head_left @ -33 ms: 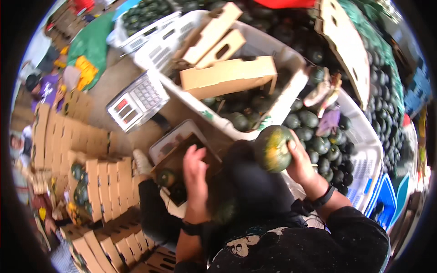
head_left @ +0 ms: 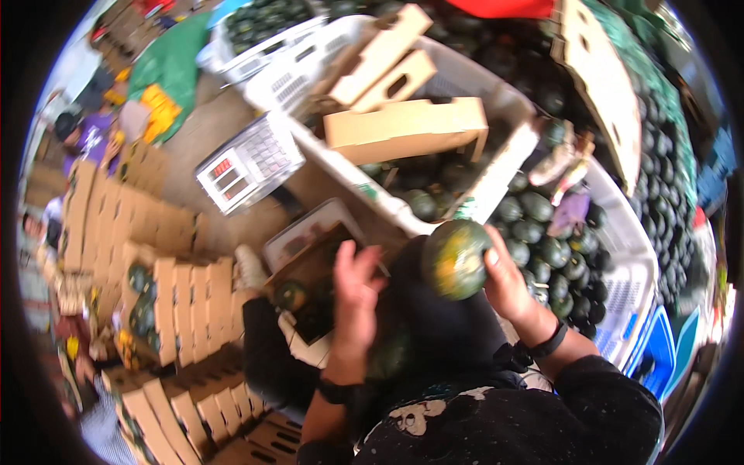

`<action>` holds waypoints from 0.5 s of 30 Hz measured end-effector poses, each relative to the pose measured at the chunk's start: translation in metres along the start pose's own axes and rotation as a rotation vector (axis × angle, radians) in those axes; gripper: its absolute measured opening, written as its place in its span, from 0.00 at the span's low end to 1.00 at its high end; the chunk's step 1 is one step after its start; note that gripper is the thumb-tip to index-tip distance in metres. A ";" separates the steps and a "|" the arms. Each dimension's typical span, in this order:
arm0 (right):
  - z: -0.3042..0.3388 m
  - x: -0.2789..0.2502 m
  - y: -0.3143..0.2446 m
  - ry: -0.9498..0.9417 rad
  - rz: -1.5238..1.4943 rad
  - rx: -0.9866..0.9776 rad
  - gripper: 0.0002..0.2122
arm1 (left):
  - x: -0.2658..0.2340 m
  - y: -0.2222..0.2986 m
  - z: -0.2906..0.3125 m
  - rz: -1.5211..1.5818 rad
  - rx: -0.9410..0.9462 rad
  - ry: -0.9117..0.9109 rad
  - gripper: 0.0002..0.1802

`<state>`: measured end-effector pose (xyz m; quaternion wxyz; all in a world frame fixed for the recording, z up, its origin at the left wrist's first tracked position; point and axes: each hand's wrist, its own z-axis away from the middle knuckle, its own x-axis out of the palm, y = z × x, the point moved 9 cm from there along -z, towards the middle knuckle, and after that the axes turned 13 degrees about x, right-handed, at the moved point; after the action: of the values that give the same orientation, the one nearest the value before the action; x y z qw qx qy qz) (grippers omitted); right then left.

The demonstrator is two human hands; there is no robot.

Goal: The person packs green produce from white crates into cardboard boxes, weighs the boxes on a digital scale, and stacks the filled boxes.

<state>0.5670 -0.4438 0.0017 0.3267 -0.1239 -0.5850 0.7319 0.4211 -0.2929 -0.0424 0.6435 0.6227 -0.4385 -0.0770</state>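
Note:
My right hand [head_left: 508, 283] grips a round green pumpkin [head_left: 453, 260] with a yellow-orange patch, its thumb on the near right side. The pumpkin is held up in front of my dark-trousered leg. To its left, my left hand [head_left: 358, 291] is raised and holds nothing. Its fingers are apart and a little blurred. Below and left of that hand stands an open cardboard box with another pumpkin [head_left: 291, 295] inside; the rest of its contents are in shadow.
A digital scale display [head_left: 248, 167] stands beyond the box. Ahead is a large white crate [head_left: 372, 194] with pumpkins and cardboard pieces [head_left: 407, 130]. Another white crate [head_left: 632, 256] of pumpkins, with gloves [head_left: 570, 213] on top, is at right. Stacked cardboard boxes [head_left: 190, 302] fill the left.
The pumpkin in my right hand has come slightly left and turned. My left hand has moved right, nearer to it. The whole view has shifted a little.

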 end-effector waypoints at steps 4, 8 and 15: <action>0.015 0.059 -0.034 0.032 1.009 -0.338 0.23 | -0.021 -0.004 0.022 -0.091 -0.014 0.213 0.38; 0.029 0.031 0.014 0.062 1.026 -0.272 0.30 | -0.105 -0.059 0.036 -0.611 -0.186 0.387 0.31; 0.029 0.038 0.021 0.120 1.060 -0.308 0.29 | -0.179 -0.179 0.051 -1.086 -0.143 0.108 0.34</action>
<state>0.5154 -0.4448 -0.0020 -0.0754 -0.4889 -0.5234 0.6938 0.3593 -0.2526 -0.2895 0.5737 0.7171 -0.0141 -0.3956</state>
